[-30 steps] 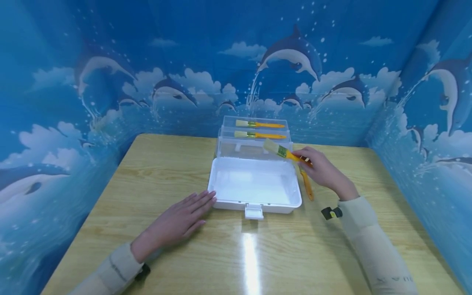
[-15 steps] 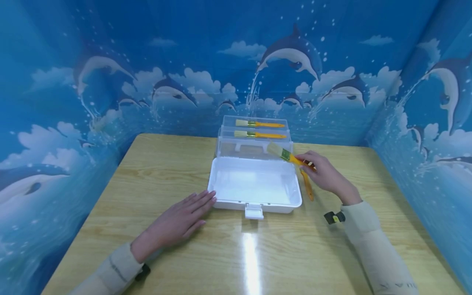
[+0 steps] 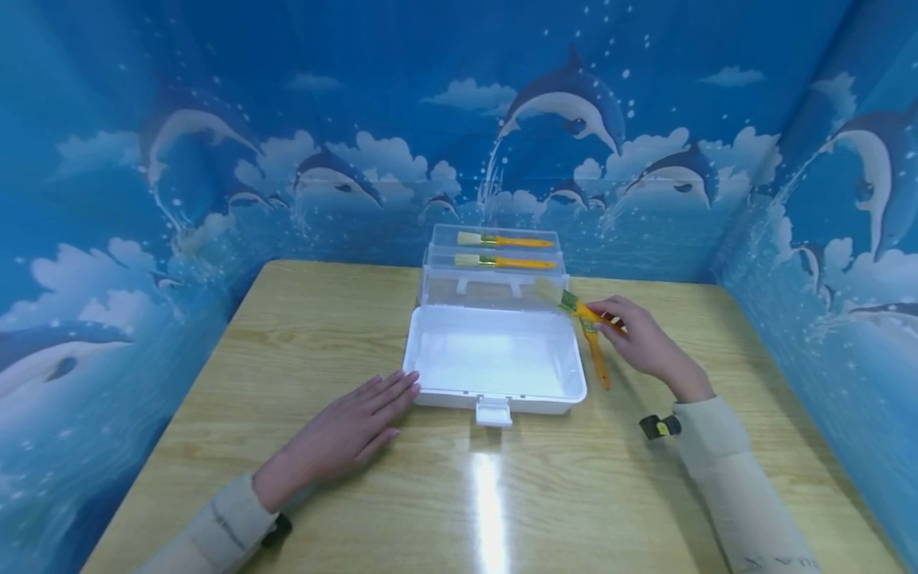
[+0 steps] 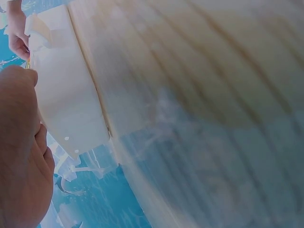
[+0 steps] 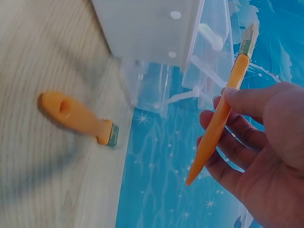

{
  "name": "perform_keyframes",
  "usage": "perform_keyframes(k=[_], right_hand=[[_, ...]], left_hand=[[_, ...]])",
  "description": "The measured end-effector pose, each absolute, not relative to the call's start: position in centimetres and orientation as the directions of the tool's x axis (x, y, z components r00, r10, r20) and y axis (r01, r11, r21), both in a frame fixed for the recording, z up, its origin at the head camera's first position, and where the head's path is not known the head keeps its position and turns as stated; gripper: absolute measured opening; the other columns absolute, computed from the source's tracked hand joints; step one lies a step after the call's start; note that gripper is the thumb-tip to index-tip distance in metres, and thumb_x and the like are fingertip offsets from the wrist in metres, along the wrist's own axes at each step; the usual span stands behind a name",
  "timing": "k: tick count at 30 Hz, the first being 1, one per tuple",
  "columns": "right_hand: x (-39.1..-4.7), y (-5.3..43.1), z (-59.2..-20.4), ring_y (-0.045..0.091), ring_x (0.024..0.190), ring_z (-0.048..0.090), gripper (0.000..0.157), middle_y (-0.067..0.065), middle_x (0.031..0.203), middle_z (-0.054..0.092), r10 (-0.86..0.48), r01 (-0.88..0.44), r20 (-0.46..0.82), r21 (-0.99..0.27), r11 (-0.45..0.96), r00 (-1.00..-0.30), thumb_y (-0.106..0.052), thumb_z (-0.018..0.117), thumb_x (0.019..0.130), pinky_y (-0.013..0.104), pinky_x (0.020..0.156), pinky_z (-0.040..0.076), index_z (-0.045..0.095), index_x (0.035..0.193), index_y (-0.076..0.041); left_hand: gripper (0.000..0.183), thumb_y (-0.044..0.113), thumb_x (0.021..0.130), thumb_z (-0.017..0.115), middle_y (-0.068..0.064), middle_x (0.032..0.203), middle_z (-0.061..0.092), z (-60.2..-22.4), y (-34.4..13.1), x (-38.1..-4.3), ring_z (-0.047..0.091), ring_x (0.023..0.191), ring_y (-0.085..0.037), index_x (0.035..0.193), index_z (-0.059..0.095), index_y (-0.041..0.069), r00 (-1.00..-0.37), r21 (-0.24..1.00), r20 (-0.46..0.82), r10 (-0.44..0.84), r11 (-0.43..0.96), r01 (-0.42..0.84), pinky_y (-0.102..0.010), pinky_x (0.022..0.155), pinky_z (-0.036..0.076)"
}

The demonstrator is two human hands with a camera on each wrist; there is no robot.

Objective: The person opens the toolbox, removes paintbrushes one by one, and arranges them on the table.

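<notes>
My right hand (image 3: 638, 341) pinches the orange handle of a paintbrush (image 5: 221, 114) above the right rear corner of an opened white toolbox (image 3: 495, 402). The brush's pale bristles point left and away, over the box's rear. On the table just right of the box lies a second paintbrush (image 3: 596, 355), its orange handle toward me. My left hand (image 3: 351, 430) lies flat with straight fingers, its fingertips at the box's front left corner. Two more paintbrushes, an upper one (image 3: 505, 240) and a lower one (image 3: 505, 261), rest in the clear trays behind the box.
The box's latch (image 3: 493, 411) hangs down at the front. Clear stepped trays (image 3: 495, 291) stand raised at its back. The box stands on a wooden table (image 3: 323, 319), with a blue dolphin curtain (image 3: 402, 96) behind and at the sides.
My right hand has drifted right and slightly toward me with the paintbrush, uncovering more of the brush on the table. The left hand has stayed in place.
</notes>
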State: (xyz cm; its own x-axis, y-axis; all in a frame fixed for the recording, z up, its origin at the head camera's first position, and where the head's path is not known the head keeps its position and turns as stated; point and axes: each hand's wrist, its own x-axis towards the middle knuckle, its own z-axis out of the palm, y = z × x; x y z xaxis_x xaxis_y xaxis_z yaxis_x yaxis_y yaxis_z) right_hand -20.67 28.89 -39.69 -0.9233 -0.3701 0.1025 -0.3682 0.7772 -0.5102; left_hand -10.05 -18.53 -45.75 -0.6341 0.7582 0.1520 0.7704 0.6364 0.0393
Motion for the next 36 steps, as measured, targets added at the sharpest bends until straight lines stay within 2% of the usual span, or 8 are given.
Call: perform_keyframes(k=[11,20,36], right_hand=[[-20.4,29.9,-40.0,0.032,0.103,0.063,0.035,0.02,0.124,0.062,-0.341,-0.354,0.123,-0.51,0.784,-0.932,-0.003,0.055,0.104,0.05,0.086,0.058,0.058,0.138,0.002],[-20.2,30.7,-40.5,0.035,0.102,0.063,0.035,0.022,0.12,0.062,-0.33,-0.357,0.145,-0.5,0.789,-0.933,-0.001,0.057,0.102,0.05,0.082,0.059,0.058,0.136,0.005],[-19.3,31.8,-41.3,0.036,0.103,0.063,0.037,0.024,0.118,0.063,-0.311,-0.343,0.15,-0.511,0.789,-0.939,-0.002,0.058,0.102,0.048,0.081,0.059,0.056,0.137,0.007]], left_hand=[[0.063,0.033,0.108,0.047,-0.005,0.17,0.017,-45.7,-18.6,-10.0,0.019,0.156,-0.022,0.162,0.024,0.01,-0.63,0.054,0.17,0.757,0.632,0.773,-0.041,0.128,0.018],[0.064,0.032,0.107,0.048,-0.005,0.17,0.018,-45.6,-18.5,-10.0,0.021,0.156,-0.023,0.162,0.024,0.01,-0.635,0.061,0.166,0.755,0.634,0.771,-0.044,0.127,0.022],[0.065,0.033,0.108,0.048,-0.003,0.171,0.015,-45.4,-18.5,-10.0,0.018,0.157,-0.021,0.163,0.021,0.012,-0.65,0.067,0.128,0.749,0.647,0.759,-0.043,0.128,0.021]])
